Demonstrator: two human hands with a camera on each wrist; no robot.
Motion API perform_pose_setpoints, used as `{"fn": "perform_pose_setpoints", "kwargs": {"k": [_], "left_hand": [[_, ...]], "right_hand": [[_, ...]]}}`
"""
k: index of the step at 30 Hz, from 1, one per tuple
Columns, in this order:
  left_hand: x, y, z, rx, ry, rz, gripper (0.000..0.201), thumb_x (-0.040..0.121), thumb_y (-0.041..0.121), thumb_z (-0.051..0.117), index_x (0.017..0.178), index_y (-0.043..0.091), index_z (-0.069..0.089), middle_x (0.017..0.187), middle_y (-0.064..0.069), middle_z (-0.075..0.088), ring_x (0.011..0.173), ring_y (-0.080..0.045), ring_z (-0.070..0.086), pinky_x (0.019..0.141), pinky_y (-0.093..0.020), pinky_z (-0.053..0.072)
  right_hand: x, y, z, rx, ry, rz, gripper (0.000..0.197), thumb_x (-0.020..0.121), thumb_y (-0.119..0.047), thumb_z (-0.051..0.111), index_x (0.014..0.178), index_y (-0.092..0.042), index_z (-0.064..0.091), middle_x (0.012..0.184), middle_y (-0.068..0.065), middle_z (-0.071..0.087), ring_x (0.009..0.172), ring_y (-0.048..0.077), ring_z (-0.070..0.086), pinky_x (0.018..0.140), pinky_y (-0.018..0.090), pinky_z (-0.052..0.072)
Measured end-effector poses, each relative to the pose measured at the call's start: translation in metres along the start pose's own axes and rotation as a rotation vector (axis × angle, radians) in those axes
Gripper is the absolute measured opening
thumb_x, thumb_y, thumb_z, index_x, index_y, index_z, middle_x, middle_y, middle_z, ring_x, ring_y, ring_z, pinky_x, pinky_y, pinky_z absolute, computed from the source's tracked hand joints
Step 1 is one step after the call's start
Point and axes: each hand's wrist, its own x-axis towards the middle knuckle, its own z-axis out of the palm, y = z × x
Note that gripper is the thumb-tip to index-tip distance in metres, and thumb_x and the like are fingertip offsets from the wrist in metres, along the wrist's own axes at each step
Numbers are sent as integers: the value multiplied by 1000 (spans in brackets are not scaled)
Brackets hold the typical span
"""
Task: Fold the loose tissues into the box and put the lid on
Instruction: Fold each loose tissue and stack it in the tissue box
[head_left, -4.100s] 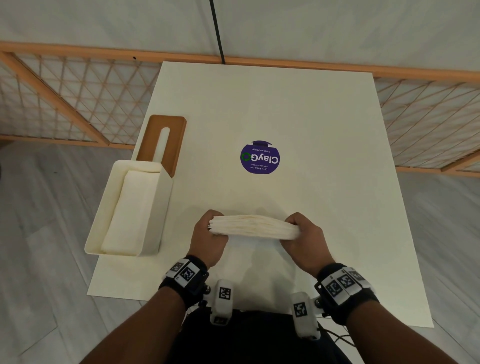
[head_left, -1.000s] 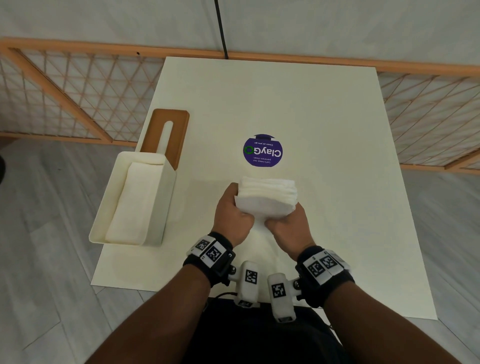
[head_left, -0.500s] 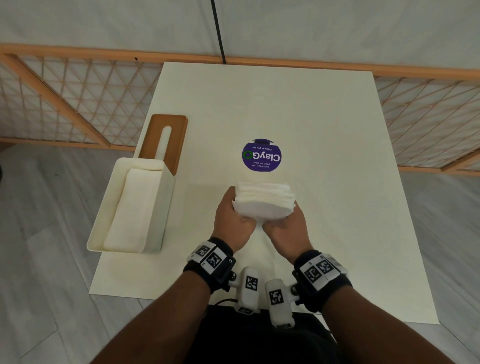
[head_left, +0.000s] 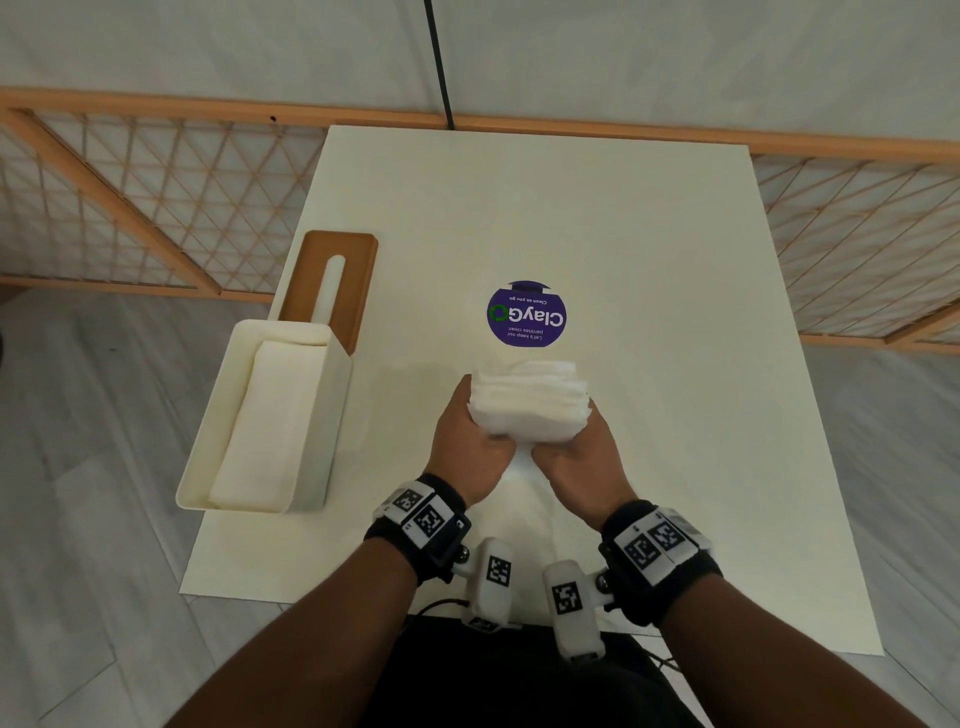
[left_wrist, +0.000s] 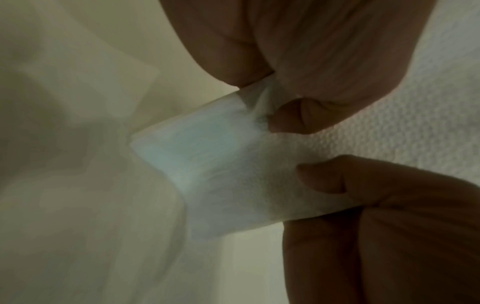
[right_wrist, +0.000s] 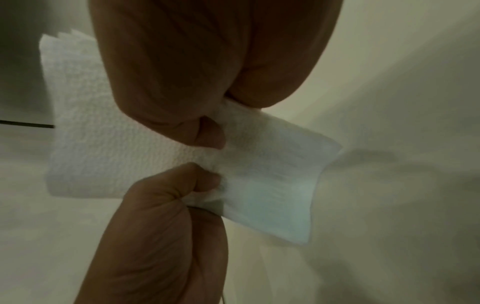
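I hold the folded stack of tissues (head_left: 530, 402) up over the middle of the table (head_left: 649, 249), between both my hands. My left hand (head_left: 470, 447) grips the stack's left end and my right hand (head_left: 579, 457) grips its right end, the two hands close together under it. In the left wrist view my thumb and fingers (left_wrist: 298, 115) pinch a corner of the tissues (left_wrist: 207, 168), and in the right wrist view my fingers (right_wrist: 207, 133) pinch the tissues (right_wrist: 272, 174) the same way, so both hands are closed on the stack. The layered edges of the stack face away from me, just short of the round purple sticker (head_left: 526, 314) on the table. The white box (head_left: 265, 415) sits at the table's left edge, open, with tissues already lying inside. The brown lid (head_left: 343, 280), with a long slot in it, stands just behind the box; I cannot tell whether it touches it.
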Motion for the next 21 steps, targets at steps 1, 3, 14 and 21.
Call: {"fn": "perform_pose_setpoints", "kwargs": {"k": [1, 3, 14, 21], "left_hand": [[-1, 4, -3, 15, 10, 7, 47, 71, 8, 58, 118, 11, 60, 112, 0, 69, 107, -13, 65, 93, -34, 54], [-2, 17, -11, 41, -5, 40, 42, 72, 7, 60, 114, 10, 56, 106, 1, 67, 99, -14, 65, 85, -29, 55], [12, 80, -40, 372, -229, 227, 48, 77, -5, 57, 106, 27, 38, 83, 14, 54, 73, -14, 56, 57, -25, 39], [7, 47, -96, 479, -400, -28, 29, 71, 17, 76, 95, 25, 62, 86, 2, 67, 78, -18, 64, 71, -42, 56]], "right_hand": [[0, -5, -5, 18, -1, -3, 60, 67, -3, 56, 125, -19, 57, 118, -11, 65, 110, 8, 62, 89, 36, 53], [-1, -23, -20, 87, -11, -12, 64, 67, -1, 69, 123, -24, 52, 111, -19, 64, 103, 6, 64, 82, 34, 54], [27, -123, -59, -529, -315, -267, 64, 74, -11, 70, 132, -28, 51, 105, -6, 68, 92, 18, 64, 79, 31, 51], [25, -102, -83, -334, -203, -109, 54, 77, 0, 72, 122, -28, 62, 106, -16, 69, 94, 1, 62, 81, 10, 44]]}}
